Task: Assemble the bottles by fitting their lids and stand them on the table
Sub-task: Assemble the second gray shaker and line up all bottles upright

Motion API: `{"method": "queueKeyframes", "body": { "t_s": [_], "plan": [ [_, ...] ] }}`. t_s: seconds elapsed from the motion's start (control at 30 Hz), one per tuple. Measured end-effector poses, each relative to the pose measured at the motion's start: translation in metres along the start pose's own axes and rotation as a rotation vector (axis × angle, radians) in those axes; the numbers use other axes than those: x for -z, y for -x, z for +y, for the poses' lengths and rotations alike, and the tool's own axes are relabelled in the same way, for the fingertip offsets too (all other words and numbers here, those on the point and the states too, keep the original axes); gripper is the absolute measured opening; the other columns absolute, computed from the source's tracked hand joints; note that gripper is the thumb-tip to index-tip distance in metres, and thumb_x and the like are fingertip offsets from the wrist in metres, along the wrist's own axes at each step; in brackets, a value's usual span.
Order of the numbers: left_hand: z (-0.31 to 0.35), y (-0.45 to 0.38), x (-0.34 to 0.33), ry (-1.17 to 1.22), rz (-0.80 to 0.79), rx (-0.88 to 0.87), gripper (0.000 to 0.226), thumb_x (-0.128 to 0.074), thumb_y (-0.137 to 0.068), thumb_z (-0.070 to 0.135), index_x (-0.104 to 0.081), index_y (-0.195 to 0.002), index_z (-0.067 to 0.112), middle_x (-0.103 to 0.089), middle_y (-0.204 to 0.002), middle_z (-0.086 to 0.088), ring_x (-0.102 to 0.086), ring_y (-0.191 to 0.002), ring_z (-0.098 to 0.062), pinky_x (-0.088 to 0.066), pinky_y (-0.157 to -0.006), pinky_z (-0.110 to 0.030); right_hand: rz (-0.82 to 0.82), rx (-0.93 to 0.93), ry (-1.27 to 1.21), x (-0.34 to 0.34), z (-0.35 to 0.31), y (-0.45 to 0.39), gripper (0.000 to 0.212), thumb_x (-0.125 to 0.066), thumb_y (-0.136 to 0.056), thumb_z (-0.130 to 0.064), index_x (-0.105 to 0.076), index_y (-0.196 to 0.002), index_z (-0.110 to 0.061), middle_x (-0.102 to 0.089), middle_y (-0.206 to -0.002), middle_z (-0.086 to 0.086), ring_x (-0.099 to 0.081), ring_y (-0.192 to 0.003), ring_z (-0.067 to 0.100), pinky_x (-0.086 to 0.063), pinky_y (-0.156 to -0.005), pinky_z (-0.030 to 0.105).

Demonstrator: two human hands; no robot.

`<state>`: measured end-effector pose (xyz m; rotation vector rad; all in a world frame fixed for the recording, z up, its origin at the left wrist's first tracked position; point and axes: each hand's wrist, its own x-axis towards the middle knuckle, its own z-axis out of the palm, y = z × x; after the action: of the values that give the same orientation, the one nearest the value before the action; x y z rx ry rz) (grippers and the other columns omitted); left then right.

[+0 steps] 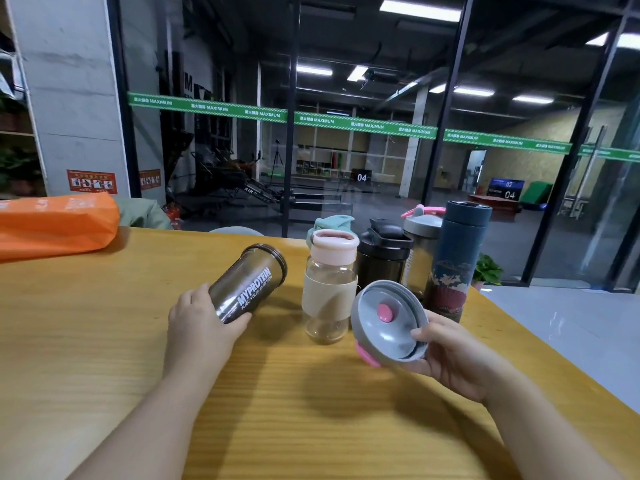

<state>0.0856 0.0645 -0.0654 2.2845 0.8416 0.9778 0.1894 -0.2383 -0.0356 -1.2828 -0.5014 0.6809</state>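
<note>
Left hand (202, 318) is wrapped around the base of a smoky MYPROTEIN shaker (247, 284), tilted with its open mouth pointing away, while the right hand (450, 355) grips a grey lid (389, 320), underside up. Four capped bottles (381, 265) stand behind on the wooden surface (104, 323).

Table (104, 341) – grained wood; lid (389, 320) – matt plastic

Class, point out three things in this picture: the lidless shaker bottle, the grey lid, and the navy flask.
Shaker bottle (250, 284), head view: on its printed side wall.
Grey lid (388, 318), head view: on its underside, beside the pink plug.
Navy flask (453, 261), head view: on its body, below the cap.
</note>
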Motion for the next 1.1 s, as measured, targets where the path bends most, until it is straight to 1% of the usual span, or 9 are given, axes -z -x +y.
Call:
{"method": "queueKeyframes", "body": {
  "t_s": [0.1, 0.17, 0.33, 0.47, 0.6, 0.7, 0.87, 0.97, 1.1],
  "plan": [
    [0.001, 0.002, 0.005, 0.213, 0.026, 0.071, 0.062, -0.076, -0.072, 0.042, -0.055, -0.123, 0.013, -0.058, -0.110, -0.006, -0.055, -0.098, -0.025, -0.048, -0.075, -0.036, -0.031, 0.029, -0.099, -0.010, -0.002, 0.002, 0.070, -0.070, -0.055, -0.006, -0.052, -0.123, 0.000, -0.066, -0.107, 0.025, -0.070, -0.086, 0.035, -0.059, -0.077, 0.039],
    [0.005, 0.003, 0.008, 0.403, 0.025, 0.117, 0.038, -0.075, -0.075, 0.039, -0.060, -0.104, 0.020, -0.062, -0.096, -0.001, -0.058, -0.082, -0.018, -0.045, -0.061, -0.030, -0.035, 0.076, -0.172, -0.020, -0.005, 0.004, 0.076, -0.080, -0.049, -0.003, -0.054, -0.120, 0.001, -0.067, -0.105, 0.027, -0.071, -0.084, 0.035, -0.061, -0.068, 0.036],
    [0.011, 0.000, 0.014, 0.919, -0.063, 0.313, 0.039, -0.079, -0.066, 0.049, -0.066, -0.091, 0.023, -0.072, -0.093, -0.001, -0.067, -0.089, -0.021, -0.052, -0.086, -0.038, 0.029, 0.253, -0.311, -0.041, -0.016, 0.009, 0.090, -0.096, -0.035, -0.016, -0.058, -0.116, -0.003, -0.070, -0.105, 0.020, -0.072, -0.085, 0.028, -0.059, -0.060, 0.026],
    [0.021, 0.002, 0.017, 1.201, -0.205, 0.368, 0.036, -0.075, -0.076, 0.038, -0.064, -0.099, 0.012, -0.071, -0.101, -0.010, -0.066, -0.097, -0.025, -0.052, -0.089, -0.038, 0.135, 0.332, -0.234, -0.063, -0.030, 0.015, 0.046, -0.066, -0.069, -0.006, -0.057, -0.114, -0.009, -0.073, -0.090, 0.010, -0.072, -0.071, 0.016, -0.056, -0.049, 0.020],
    [0.031, 0.010, 0.020, 1.321, -0.401, 0.364, 0.047, -0.071, -0.068, 0.036, -0.063, -0.103, 0.005, -0.072, -0.089, -0.010, -0.069, -0.074, -0.019, -0.060, -0.072, -0.036, 0.289, 0.388, -0.180, -0.071, -0.040, 0.014, 0.043, -0.051, -0.086, 0.009, -0.057, -0.117, -0.019, -0.067, -0.102, 0.007, -0.066, -0.103, 0.028, -0.053, -0.048, 0.017],
    [0.034, 0.015, 0.025, 1.373, -0.576, 0.317, 0.049, -0.078, -0.072, 0.037, -0.064, -0.105, 0.004, -0.072, -0.104, -0.019, -0.071, -0.083, -0.026, -0.060, -0.077, -0.039, 0.416, 0.496, -0.181, -0.076, -0.050, 0.015, 0.052, -0.043, -0.088, 0.016, -0.056, -0.111, -0.029, -0.062, -0.113, 0.004, -0.069, -0.096, 0.027, -0.057, -0.056, 0.024],
    [0.035, 0.019, 0.028, 1.359, -0.785, 0.166, 0.073, -0.084, -0.046, 0.049, -0.070, -0.104, 0.006, -0.070, -0.109, -0.021, -0.070, -0.087, -0.026, -0.059, -0.070, -0.036, 0.498, 0.603, -0.188, -0.081, -0.063, 0.022, 0.055, -0.033, -0.089, 0.015, -0.051, -0.117, -0.029, -0.054, -0.120, 0.004, -0.063, -0.102, 0.032, -0.060, -0.062, 0.039],
    [0.038, 0.021, 0.028, 1.338, -0.851, 0.125, 0.097, -0.091, -0.033, 0.054, -0.066, -0.111, 0.001, -0.071, -0.105, -0.020, -0.071, -0.083, -0.025, -0.058, -0.066, -0.036, 0.558, 0.643, -0.185, -0.083, -0.067, 0.023, 0.049, -0.037, -0.094, 0.005, -0.050, -0.121, -0.033, -0.054, -0.117, -0.002, -0.061, -0.106, 0.029, -0.058, -0.076, 0.047],
    [0.041, 0.025, 0.031, 1.287, -0.950, 0.044, 0.095, -0.090, -0.039, 0.053, -0.064, -0.117, 0.005, -0.072, -0.106, -0.016, -0.071, -0.085, -0.026, -0.056, -0.064, -0.034, 0.638, 0.716, -0.143, -0.088, -0.066, 0.019, 0.022, -0.043, -0.099, -0.026, -0.053, -0.114, -0.040, -0.053, -0.119, -0.011, -0.057, -0.115, 0.027, -0.054, -0.086, 0.053]
  ]
}}
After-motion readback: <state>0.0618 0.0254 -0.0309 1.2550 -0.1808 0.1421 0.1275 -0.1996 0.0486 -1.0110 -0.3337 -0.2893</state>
